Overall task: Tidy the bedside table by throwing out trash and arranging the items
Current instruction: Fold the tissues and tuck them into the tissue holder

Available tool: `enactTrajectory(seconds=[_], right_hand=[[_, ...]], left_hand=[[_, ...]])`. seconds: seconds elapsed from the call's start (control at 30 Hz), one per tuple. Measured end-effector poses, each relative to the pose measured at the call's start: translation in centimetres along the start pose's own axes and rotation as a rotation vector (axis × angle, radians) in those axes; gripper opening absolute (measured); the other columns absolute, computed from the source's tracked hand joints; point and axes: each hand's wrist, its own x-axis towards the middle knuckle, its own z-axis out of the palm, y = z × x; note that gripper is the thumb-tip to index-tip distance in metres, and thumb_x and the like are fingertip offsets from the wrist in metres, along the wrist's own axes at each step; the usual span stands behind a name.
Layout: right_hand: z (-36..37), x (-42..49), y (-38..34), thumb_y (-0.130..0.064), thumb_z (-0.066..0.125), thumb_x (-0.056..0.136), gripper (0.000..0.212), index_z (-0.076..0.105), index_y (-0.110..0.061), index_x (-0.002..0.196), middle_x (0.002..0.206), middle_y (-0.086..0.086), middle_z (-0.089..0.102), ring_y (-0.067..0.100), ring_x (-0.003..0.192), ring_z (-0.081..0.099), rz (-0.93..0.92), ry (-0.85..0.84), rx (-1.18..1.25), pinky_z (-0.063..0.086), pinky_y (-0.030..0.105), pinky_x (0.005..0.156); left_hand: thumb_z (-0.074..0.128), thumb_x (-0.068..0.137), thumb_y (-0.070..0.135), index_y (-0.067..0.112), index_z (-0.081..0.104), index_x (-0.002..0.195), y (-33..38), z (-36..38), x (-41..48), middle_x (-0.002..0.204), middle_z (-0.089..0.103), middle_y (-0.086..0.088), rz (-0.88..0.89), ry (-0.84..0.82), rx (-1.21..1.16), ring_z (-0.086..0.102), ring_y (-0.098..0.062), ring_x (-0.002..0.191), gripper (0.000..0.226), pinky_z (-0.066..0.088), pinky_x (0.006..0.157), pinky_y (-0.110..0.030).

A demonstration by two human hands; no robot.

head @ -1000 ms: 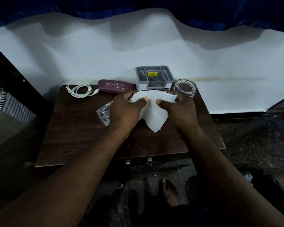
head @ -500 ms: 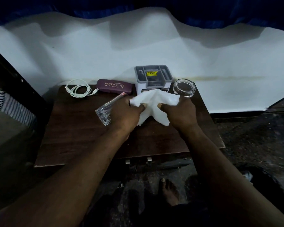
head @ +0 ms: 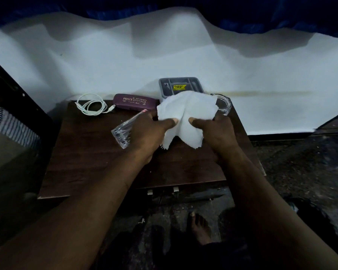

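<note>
A white tissue (head: 185, 115) is held above the dark wooden bedside table (head: 90, 152), pinched at its lower part by the thumbs of both hands. My left hand (head: 150, 133) also holds a clear drinking glass (head: 123, 131), tilted on its side with its base toward the left. My right hand (head: 216, 133) grips the tissue's right side. Behind the tissue stands a grey organizer tray (head: 180, 85) with a yellow sticker. A clear glass dish (head: 224, 103) is partly hidden by the tissue at the right.
A coiled white cable (head: 91, 105) and a maroon glasses case (head: 135, 101) lie along the table's back edge. White sheeting (head: 164, 55) covers the wall behind. A striped cloth (head: 10, 125) lies at the left. A bare foot (head: 200, 228) is on the dark floor below.
Both hands have lifted the tissue up and away from me, so it now covers the organizer's front and part of the glass dish. The glass moved along with my left hand.
</note>
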Motion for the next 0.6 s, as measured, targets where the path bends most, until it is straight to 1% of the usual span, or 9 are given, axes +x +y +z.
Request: enactTrajectory(seconds=[0.07,0.13,0.17,0.23,0.33,0.4,0.5,0.53,0.6], right_hand=[[0.1,0.0,-0.3,-0.01,0.084,0.081,0.021,0.078,-0.021,0.097,0.1,-0.002,0.082,0.02,0.096,0.078,-0.007,-0.016,0.086,0.063,0.045,0.09],[0.2,-0.1,-0.5,-0.008,0.083,0.083,0.017,0.078,-0.018,0.096,0.091,-0.007,0.082,0.013,0.086,0.079,-0.002,-0.046,0.096,0.063,0.039,0.08],[0.3,-0.2,-0.6,-0.009,0.083,0.083,0.018,0.078,-0.017,0.098,0.091,-0.007,0.082,0.013,0.085,0.079,-0.003,-0.057,0.08,0.064,0.039,0.078],[0.4,-0.3,-0.7,-0.01,0.082,0.084,0.021,0.078,-0.014,0.104,0.097,-0.002,0.082,0.018,0.09,0.079,-0.01,-0.063,0.049,0.065,0.045,0.082],[0.6,-0.3,-0.9,-0.012,0.082,0.083,0.023,0.077,-0.012,0.106,0.101,0.001,0.08,0.022,0.095,0.078,-0.031,-0.043,-0.036,0.064,0.05,0.088],[0.9,-0.4,-1.1,-0.014,0.082,0.083,0.027,0.076,-0.012,0.109,0.104,0.001,0.079,0.021,0.097,0.076,-0.039,-0.042,-0.09,0.063,0.049,0.091],[1.5,-0.6,-1.2,-0.015,0.082,0.084,0.03,0.075,-0.015,0.114,0.107,0.0,0.079,0.018,0.098,0.075,-0.038,-0.049,-0.1,0.062,0.045,0.092],[1.8,-0.6,-1.2,-0.016,0.082,0.085,0.029,0.074,-0.016,0.112,0.107,0.0,0.078,0.018,0.098,0.075,-0.036,-0.049,-0.094,0.062,0.044,0.092],[2.1,-0.8,-1.3,-0.016,0.082,0.086,0.023,0.073,-0.021,0.107,0.104,-0.003,0.078,0.016,0.096,0.075,-0.041,-0.046,-0.084,0.063,0.043,0.092]], left_hand=[[0.085,0.075,0.017,0.024,0.079,0.096,0.6,-0.4,0.3,0.092,0.081,0.007,-0.018,-0.03,-0.076,0.078,-0.014,0.083,0.023,0.061,0.071,-0.032],[0.081,0.078,0.009,0.018,0.078,0.097,0.9,-0.9,0.4,0.093,0.081,0.0,-0.073,-0.066,-0.18,0.079,-0.02,0.084,0.021,0.061,0.069,-0.034],[0.079,0.079,0.007,0.014,0.078,0.1,0.9,-1.1,0.4,0.096,0.081,-0.003,-0.098,-0.085,-0.221,0.079,-0.023,0.086,0.022,0.062,0.071,-0.037],[0.076,0.083,0.006,0.012,0.077,0.105,0.7,-1.2,0.4,0.1,0.081,-0.005,-0.133,-0.103,-0.246,0.078,-0.025,0.091,0.023,0.063,0.076,-0.041],[0.074,0.087,0.007,0.015,0.075,0.11,0.4,-1.2,0.4,0.101,0.081,-0.001,-0.172,-0.083,-0.214,0.077,-0.023,0.095,0.024,0.062,0.082,-0.043],[0.072,0.091,0.009,0.017,0.076,0.109,0.3,-1.1,0.4,0.101,0.081,0.001,-0.168,-0.056,-0.2,0.077,-0.022,0.095,0.02,0.062,0.084,-0.043],[0.071,0.094,0.019,0.022,0.077,0.099,0.4,-1.2,0.2,0.094,0.081,0.006,-0.144,-0.006,-0.169,0.078,-0.016,0.085,0.008,0.062,0.077,-0.038],[0.072,0.094,0.024,0.023,0.077,0.096,0.5,-1.2,0.1,0.092,0.081,0.007,-0.138,0.007,-0.152,0.078,-0.015,0.085,0.006,0.062,0.078,-0.04],[0.073,0.093,0.031,0.026,0.079,0.087,0.7,-1.1,0.0,0.091,0.081,0.007,-0.11,0.042,-0.098,0.077,-0.017,0.088,0.01,0.062,0.086,-0.045]])
